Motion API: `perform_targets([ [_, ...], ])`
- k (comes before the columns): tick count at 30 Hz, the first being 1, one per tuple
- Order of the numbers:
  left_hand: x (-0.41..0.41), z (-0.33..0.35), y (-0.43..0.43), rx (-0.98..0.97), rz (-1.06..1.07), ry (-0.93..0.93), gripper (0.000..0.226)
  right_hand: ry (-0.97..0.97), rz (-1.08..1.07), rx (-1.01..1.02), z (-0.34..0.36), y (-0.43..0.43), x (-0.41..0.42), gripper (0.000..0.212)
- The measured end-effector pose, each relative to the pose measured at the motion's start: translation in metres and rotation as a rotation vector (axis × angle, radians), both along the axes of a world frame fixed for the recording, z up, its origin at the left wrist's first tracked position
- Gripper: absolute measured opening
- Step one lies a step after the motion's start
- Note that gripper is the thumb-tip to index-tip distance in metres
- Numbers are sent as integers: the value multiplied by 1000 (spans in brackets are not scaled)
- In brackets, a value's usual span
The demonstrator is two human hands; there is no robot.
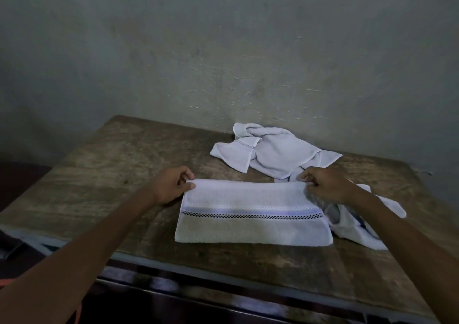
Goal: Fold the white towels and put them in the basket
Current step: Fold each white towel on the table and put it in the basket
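— What was over on the left?

— Bare, worn wood of the table [119, 164]. The left hand [173, 185] sat at the far left corner of the folded towel [253, 214], with thumb and curled fingers pinching that corner.

— And the towel itself?

— It lay flat on the table, about the middle, folded into a long band running left to right. It was white, with a pale blue stripe and a dark checked line across it, and the part nearest the person looked beige. Its near long edge lay back from the table's front edge.

— Anything behind it?

— A crumpled towel [270, 149], also white, heaped at the back of the table against the wall [223, 50], right of centre. Its near edge came down close to the folded towel's far right corner. I could not tell whether the two touched.

— And the right side?

— The right hand [325, 185] pinched the far right corner of the folded towel, with its fingers curled on the cloth. So the hands were well apart, one clamped on each far corner. Under the right wrist and further right lay a third towel [360, 229], loose and rumpled, just beside the folded towel's right end.
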State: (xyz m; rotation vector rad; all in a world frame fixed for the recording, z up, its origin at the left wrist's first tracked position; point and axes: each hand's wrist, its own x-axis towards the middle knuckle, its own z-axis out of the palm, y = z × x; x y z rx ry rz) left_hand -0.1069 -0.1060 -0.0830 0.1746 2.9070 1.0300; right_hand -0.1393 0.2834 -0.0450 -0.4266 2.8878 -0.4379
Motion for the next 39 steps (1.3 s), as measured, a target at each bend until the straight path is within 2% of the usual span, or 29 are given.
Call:
perform_targets([
  [5, 4, 19, -2, -267, -145, -26, 25, 3, 61, 106, 20, -2, 7, 21],
  [7, 11, 35, -2, -292, -170, 23, 24, 28, 56, 86, 34, -1, 14, 16],
  [10, 21, 70, -4, -234, -140, 179, 28, 124, 32, -21, 64, 5, 25, 16],
  [12, 27, 99, -5, -180, -85, 306, 21, 220, -11, -120, 88, 9, 32, 14],
  [14, 35, 128, -6, -152, -42, 412, 14, 263, 15, -104, 112, 10, 42, 11],
  [16, 41, 153, -8, -129, -44, 514, 23, 333, 11, -123, 135, 11, 52, 10],
  [19, 50, 178, -18, -80, -64, 572, 7, 458, -23, -224, 164, 12, 67, 10],
  [21, 60, 193, -21, -78, -82, 585, 29, 487, 3, -200, 178, 13, 76, 15],
  [24, 71, 210, -21, -37, -89, 602, 33, 530, -11, -230, 197, 14, 89, 13],
  [27, 80, 222, -21, 85, -101, 510, 20, 434, 3, -176, 211, 16, 101, 16],
  [30, 95, 232, -18, 320, -176, 317, 9, 517, -74, -316, 221, 25, 111, 12],
  [31, 99, 232, -18, 401, -217, 243, 19, 475, -66, -323, 224, 28, 115, 8],
  [34, 99, 222, -28, 467, -294, 51, 57, 94, 55, -306, 223, 31, 130, 5],
  [36, 96, 209, -35, 411, -302, -27, 62, -33, 83, -351, 218, 31, 133, 8],
  [39, 89, 183, -37, 342, -222, -70, 59, -107, 87, -352, 198, 30, 120, 6],
])
